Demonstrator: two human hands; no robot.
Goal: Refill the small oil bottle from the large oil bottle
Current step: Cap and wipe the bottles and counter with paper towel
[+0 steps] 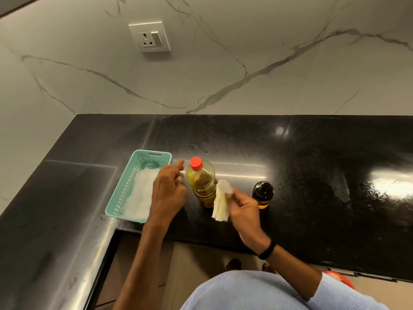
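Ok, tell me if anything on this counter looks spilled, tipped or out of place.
Nothing stands out. The large oil bottle and small oil bottle stand upright and capped on the counter, with no visible spill. The right hand holds a folded tissue.

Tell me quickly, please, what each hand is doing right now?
Left hand: fingers loosely curled beside the large oil bottle; whether it holds anything cannot be told.
Right hand: closed on a white tissue.
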